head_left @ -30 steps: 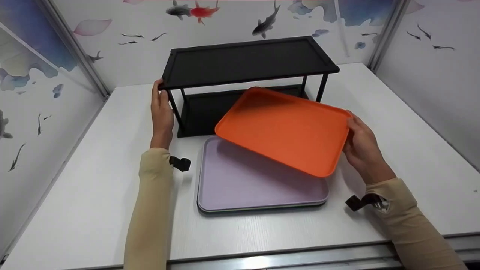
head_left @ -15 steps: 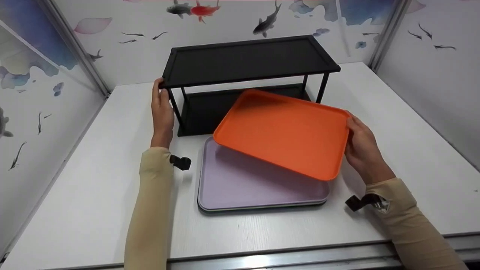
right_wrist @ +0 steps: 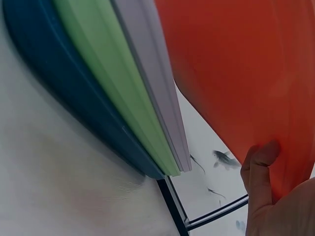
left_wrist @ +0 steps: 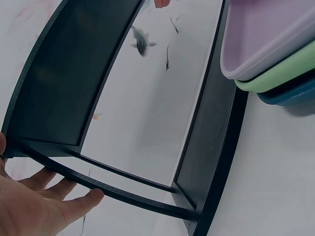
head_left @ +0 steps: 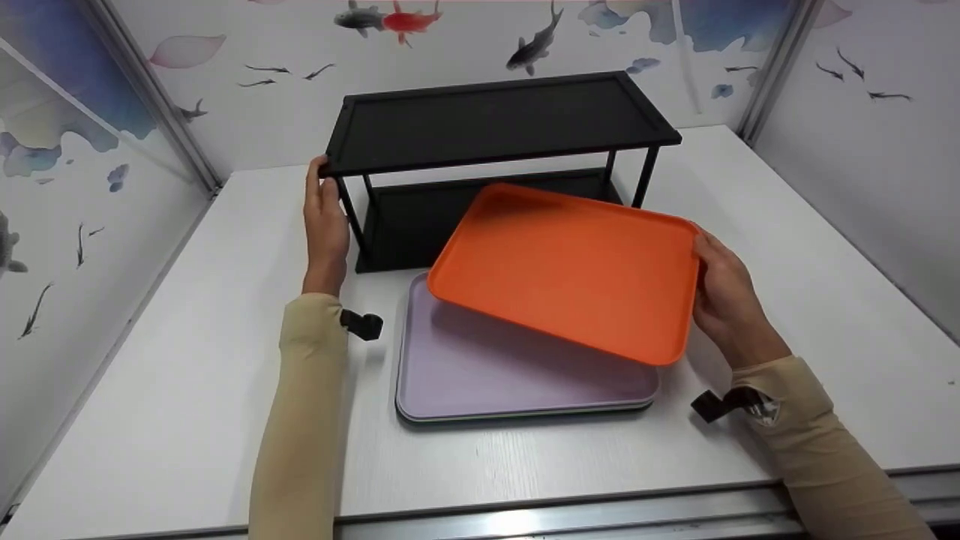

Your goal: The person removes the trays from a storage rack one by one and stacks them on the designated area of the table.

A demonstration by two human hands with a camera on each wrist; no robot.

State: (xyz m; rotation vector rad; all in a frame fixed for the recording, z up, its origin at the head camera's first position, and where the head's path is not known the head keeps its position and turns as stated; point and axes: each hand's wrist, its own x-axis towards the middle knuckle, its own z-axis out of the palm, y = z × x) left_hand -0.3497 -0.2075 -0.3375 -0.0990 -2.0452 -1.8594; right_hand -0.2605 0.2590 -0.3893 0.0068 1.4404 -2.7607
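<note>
An orange tray (head_left: pixel 570 277), tilted, hangs over a stack topped by a lilac tray (head_left: pixel 517 375). My right hand (head_left: pixel 727 292) grips its right edge, and the right wrist view shows fingers against the underside. Beneath the lilac tray lie a light green tray (right_wrist: pixel 106 73) and a dark blue tray (right_wrist: pixel 59 78). Behind the stack stands a black two-level rack (head_left: pixel 502 124). My left hand (head_left: pixel 326 232) holds the rack's upper left front corner, with fingers around the post in the left wrist view. The orange tray covers part of the rack's lower shelf (head_left: pixel 412 225).
The rack and trays stand on a white table (head_left: pixel 210 360) with a metal front edge (head_left: pixel 555 521). White panels (head_left: pixel 247 127) printed with fish enclose the back and sides. A small black camera (head_left: pixel 364 326) is strapped to the left wrist, another (head_left: pixel 712 406) to the right.
The orange tray has dropped slightly toward me, and its tilt has turned a little. My right hand has barely shifted, while my left hand and the rack stay in place.
</note>
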